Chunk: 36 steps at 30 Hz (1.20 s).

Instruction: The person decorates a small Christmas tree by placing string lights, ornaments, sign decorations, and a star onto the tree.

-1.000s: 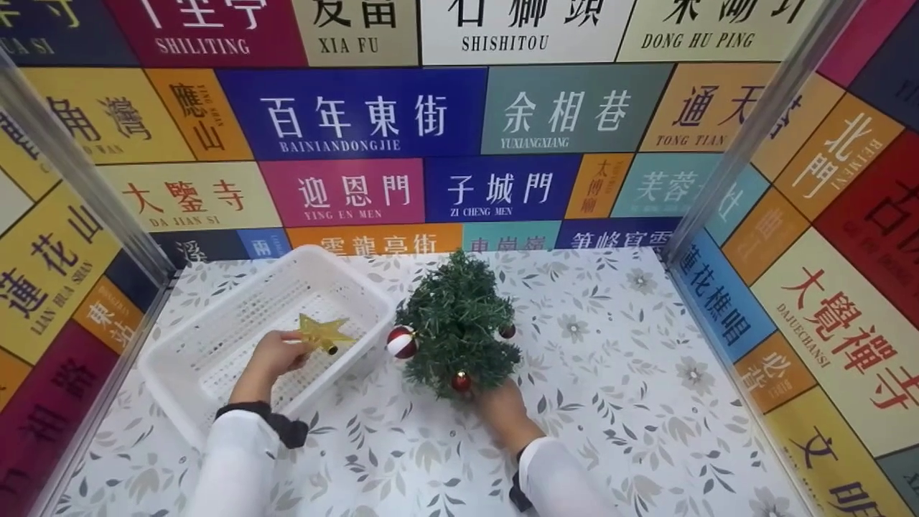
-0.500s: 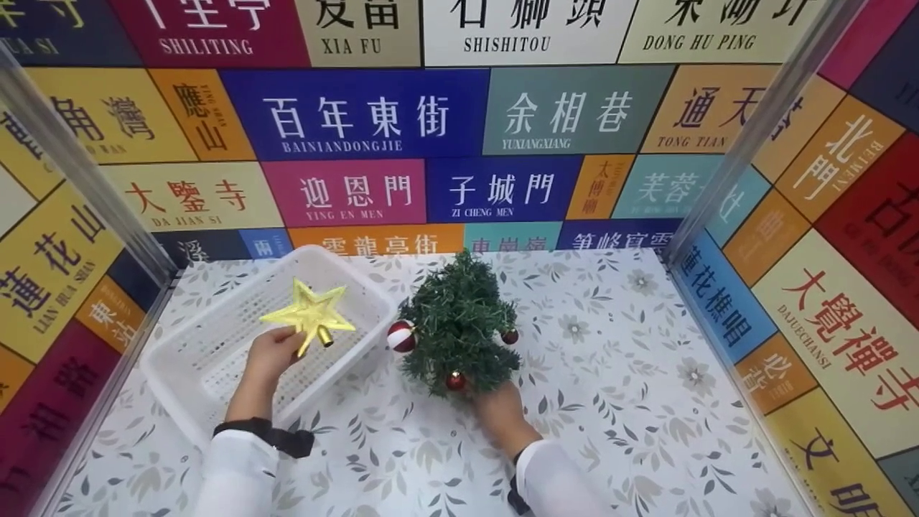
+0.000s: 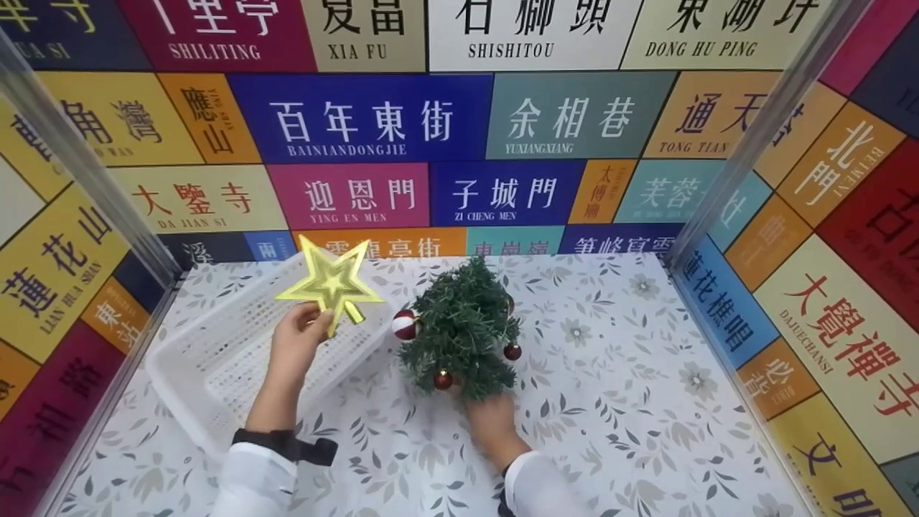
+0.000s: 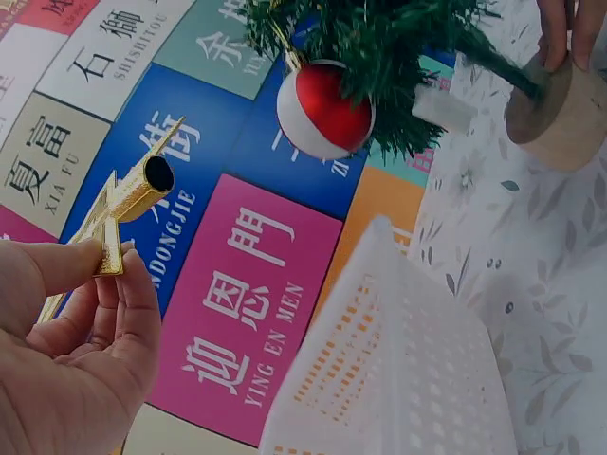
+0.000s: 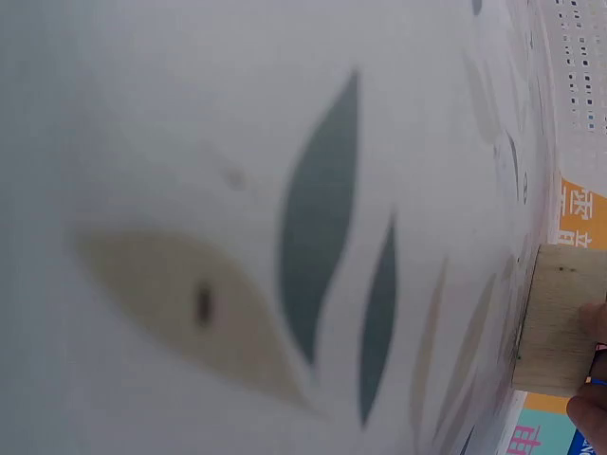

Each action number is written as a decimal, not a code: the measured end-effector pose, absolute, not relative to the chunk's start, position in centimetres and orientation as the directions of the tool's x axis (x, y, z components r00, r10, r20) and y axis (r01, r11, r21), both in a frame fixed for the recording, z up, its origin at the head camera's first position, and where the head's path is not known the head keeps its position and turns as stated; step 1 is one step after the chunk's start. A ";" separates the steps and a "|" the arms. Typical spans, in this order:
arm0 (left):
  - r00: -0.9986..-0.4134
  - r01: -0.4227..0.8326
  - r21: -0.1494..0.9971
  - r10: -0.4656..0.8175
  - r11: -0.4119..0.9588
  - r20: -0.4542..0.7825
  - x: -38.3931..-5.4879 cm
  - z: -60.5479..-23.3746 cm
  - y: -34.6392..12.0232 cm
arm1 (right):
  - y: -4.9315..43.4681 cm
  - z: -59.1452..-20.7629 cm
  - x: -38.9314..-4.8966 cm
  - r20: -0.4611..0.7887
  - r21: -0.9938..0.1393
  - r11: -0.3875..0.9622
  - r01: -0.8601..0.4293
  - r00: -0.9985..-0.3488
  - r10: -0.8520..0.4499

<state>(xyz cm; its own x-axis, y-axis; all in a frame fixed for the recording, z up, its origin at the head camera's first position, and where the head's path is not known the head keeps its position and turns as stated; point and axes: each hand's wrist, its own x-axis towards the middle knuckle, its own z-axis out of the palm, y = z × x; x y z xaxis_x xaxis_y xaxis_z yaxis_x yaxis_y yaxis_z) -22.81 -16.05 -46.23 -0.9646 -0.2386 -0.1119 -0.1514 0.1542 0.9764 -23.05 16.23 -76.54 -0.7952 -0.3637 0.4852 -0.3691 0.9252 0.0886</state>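
Observation:
A gold star tree topper (image 3: 332, 281) is pinched by one of its points between the thumb and fingers of my left hand (image 3: 296, 339). It is up above the white basket, and in the left wrist view its hollow tube (image 4: 144, 188) faces the camera. To the right stands a small artificial Christmas tree (image 3: 463, 319) with a red-and-white ball (image 3: 405, 325) and dark red balls (image 3: 443, 379) hanging on it. Below its branches, my right hand (image 3: 492, 424) grips the round wooden base (image 5: 561, 318); foliage hides part of those fingers in the head view.
The white perforated basket (image 3: 183, 366) sits at the left, close beside the tree. Floral-patterned sheeting (image 3: 617, 431) covers the table. Colourful sign-printed panels (image 3: 359, 118) wall in the back and both sides.
My left hand has lifted the star up from inside the basket and slightly to the right, turning its face towards the head camera. The tree has rotated a little in my right hand's grip.

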 end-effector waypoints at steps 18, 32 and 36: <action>-0.986 0.011 0.989 -0.161 0.144 0.035 -20.9 -41.2 -10.0 | 13.7 -62.9 -16.7 0.407 -0.335 0.902 -0.272 -0.905 -0.122; -0.992 0.036 0.983 -0.117 0.178 0.058 -20.9 -40.5 -8.7 | 21.7 -54.8 -17.3 0.276 -0.676 0.730 -0.097 -0.953 0.129; -0.992 0.048 0.982 -0.105 0.184 0.068 -21.2 -40.2 -8.3 | 23.2 -51.0 -18.1 0.315 -0.717 0.691 -0.099 -0.929 0.194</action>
